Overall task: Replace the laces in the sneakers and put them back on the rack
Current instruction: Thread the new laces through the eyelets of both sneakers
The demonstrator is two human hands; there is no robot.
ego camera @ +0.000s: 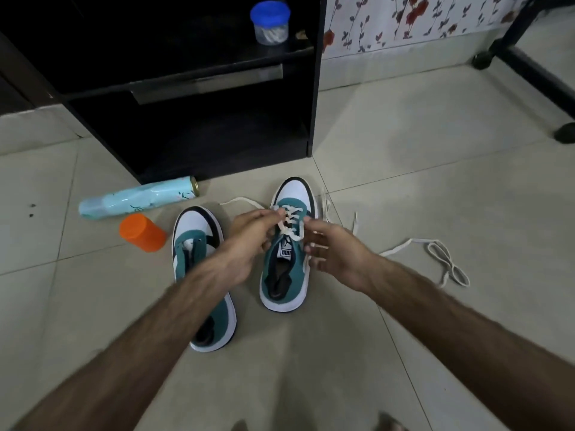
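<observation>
Two teal-and-white sneakers stand on the tiled floor, toes away from me. The right sneaker [287, 244] carries a cream lace [287, 219] threaded through its lower eyelets, loose ends trailing left and right of the toe. My left hand [249, 241] pinches that lace at the eyelets. My right hand [333, 250] touches the shoe's right side, fingers spread, thumb near the lace. The left sneaker [199, 244] has no lace and is partly hidden by my left forearm. A second cream lace [445, 259] lies loose on the floor to the right.
A black rack [199, 126] stands just behind the shoes, its bottom shelf dark. A blue-lidded jar [270, 23] sits on an upper shelf. A light-blue spray can [137, 197] lies on its side and an orange canister [143, 233] lies left of the shoes. Black furniture legs [529, 66] stand far right.
</observation>
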